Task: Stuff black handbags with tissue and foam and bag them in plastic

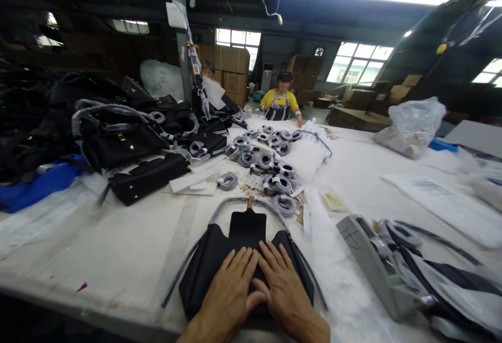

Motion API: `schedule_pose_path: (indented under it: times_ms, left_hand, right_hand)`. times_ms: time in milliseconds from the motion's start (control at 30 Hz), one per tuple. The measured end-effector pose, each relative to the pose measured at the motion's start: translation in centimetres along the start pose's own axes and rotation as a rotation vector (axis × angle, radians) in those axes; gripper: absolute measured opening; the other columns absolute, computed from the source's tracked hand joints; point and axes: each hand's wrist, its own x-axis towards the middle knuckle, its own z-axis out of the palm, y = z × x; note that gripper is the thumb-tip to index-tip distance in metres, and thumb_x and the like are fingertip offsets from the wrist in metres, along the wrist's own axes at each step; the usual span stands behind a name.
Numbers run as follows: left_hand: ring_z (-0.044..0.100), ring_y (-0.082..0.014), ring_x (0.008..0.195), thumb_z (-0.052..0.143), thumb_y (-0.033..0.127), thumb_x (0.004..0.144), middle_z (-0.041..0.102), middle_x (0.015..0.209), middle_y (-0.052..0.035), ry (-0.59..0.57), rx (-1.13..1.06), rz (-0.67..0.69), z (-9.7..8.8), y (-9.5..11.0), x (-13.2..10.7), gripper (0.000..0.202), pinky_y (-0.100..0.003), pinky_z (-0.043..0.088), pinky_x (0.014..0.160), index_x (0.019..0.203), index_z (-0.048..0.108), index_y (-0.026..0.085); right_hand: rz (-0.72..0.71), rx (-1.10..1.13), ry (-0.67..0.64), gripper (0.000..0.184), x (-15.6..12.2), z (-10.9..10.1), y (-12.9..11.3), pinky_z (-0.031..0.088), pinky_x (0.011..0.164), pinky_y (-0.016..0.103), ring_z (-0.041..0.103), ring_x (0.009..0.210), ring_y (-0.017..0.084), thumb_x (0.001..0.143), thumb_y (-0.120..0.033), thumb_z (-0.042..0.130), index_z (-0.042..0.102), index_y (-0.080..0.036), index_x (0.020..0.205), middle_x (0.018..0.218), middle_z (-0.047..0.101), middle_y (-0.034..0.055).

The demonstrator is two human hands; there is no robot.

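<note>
A black handbag [200, 275] lies on the white table right in front of me, its flap [248, 225] pointing away. Its handle [229, 204], covered in clear wrap, arches beyond the flap, and a small gold-coloured clasp piece [250, 203] shows at the flap's tip. My left hand [235, 285] rests flat on the bag with fingers stretched out. Beside it my right hand [280, 283] also lies flat on the bag, fingers extended, the two thumbs and index fingers meeting. Part of the bag's lower front is hidden under my hands and forearms.
Several coiled wrapped straps [266, 161] are heaped mid-table. Finished-looking black bags [121, 144] pile up at left. A grey tape dispenser [368, 259] and a partly wrapped bag [447, 280] stand at right. Across the table is a person in a yellow top [270, 97].
</note>
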Motion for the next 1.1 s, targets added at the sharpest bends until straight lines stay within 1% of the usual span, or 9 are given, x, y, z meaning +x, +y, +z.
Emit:
schedule_pose_path:
  times_ms: [133,300,367,500,600,667,800,933,1100]
  left_hand:
    - [0.053,-0.0227,0.130,0.055,0.057,0.091,0.054,0.144,-0.0089,0.108,0.044,0.055,2.5,-0.9,-1.7,0.077,-0.039,0.049,0.105,0.150,0.031,0.015]
    - [0.056,-0.0183,0.126,0.048,0.046,0.098,0.057,0.142,-0.0049,0.199,0.109,0.132,2.6,-1.4,-1.3,0.060,-0.032,0.050,0.102,0.149,0.035,0.017]
    - [0.057,-0.0178,0.125,0.048,0.045,0.098,0.058,0.140,-0.0045,0.227,0.113,0.148,2.7,-1.7,-1.1,0.058,-0.030,0.049,0.101,0.148,0.037,0.020]
    - [0.059,-0.0172,0.122,0.048,0.045,0.097,0.064,0.134,-0.0041,0.302,0.138,0.190,3.1,-2.2,-1.1,0.054,-0.028,0.047,0.101,0.147,0.041,0.024]
    - [0.059,-0.0161,0.121,0.047,0.049,0.097,0.066,0.130,-0.0029,0.356,0.142,0.197,3.2,-2.3,-1.1,0.051,-0.028,0.044,0.103,0.144,0.045,0.029]
    - [0.059,-0.0149,0.120,0.046,0.053,0.097,0.067,0.127,-0.0016,0.379,0.146,0.181,3.2,-2.3,-1.0,0.049,-0.027,0.043,0.104,0.141,0.049,0.031]
    - [0.060,-0.0136,0.118,0.043,0.054,0.098,0.069,0.122,-0.0005,0.420,0.191,0.196,3.8,-2.4,-0.8,0.046,-0.027,0.039,0.108,0.137,0.052,0.031]
    - [0.062,-0.0121,0.114,0.040,0.057,0.099,0.072,0.115,0.0009,0.499,0.244,0.236,4.9,-2.8,-0.6,0.046,-0.028,0.035,0.112,0.134,0.055,0.033]
    - [0.065,-0.0089,0.110,0.037,0.041,0.104,0.073,0.115,0.0033,0.565,0.217,0.230,6.0,-3.2,-0.6,0.034,-0.024,0.040,0.108,0.130,0.058,0.035]
  right_hand:
    - [0.041,0.042,-0.037,0.063,0.4,-0.6,-0.3,0.027,0.119,0.056,0.034,0.144,0.030,0.091,-0.030,0.061,0.039,-0.031,0.150,0.158,0.034,0.0024]
    - [0.065,0.194,-0.164,0.056,0.6,-3.3,-0.2,0.022,0.120,0.055,0.036,0.143,0.030,0.089,-0.029,0.063,0.050,-0.025,0.143,0.154,0.041,0.0072]
    - [0.074,0.287,-0.204,0.051,0.7,-5.1,0.2,0.021,0.121,0.052,0.041,0.140,0.030,0.086,-0.032,0.066,0.058,-0.023,0.136,0.148,0.050,0.0085]
    - [0.199,0.494,-0.177,0.033,2.2,-9.0,2.2,0.044,0.108,0.038,0.063,0.117,0.025,0.090,-0.032,0.059,0.070,-0.024,0.120,0.123,0.070,0.0061]
    - [0.290,0.397,-0.066,0.032,4.5,-10.6,5.0,0.049,0.097,0.035,0.067,0.108,0.024,0.094,-0.034,0.050,0.073,-0.021,0.113,0.114,0.074,0.0074]
    - [0.328,0.196,-0.049,0.033,6.5,-10.5,7.2,0.048,0.097,0.035,0.066,0.107,0.025,0.096,-0.032,0.047,0.074,-0.020,0.109,0.113,0.074,0.0082]
    - [0.358,-0.120,-0.142,0.034,9.9,-8.1,10.7,0.043,0.101,0.033,0.060,0.118,0.026,0.092,-0.024,0.054,0.067,-0.018,0.122,0.126,0.067,0.0105]
    - [0.379,-0.168,-0.193,0.033,11.8,-6.2,12.1,0.044,0.094,0.034,0.063,0.112,0.028,0.090,-0.024,0.058,0.068,-0.018,0.120,0.119,0.070,0.0132]
    - [0.421,-0.192,-0.198,0.020,12.5,-6.7,12.5,0.044,0.077,0.030,0.068,0.100,0.025,0.087,-0.027,0.060,0.073,-0.024,0.102,0.104,0.074,0.0076]
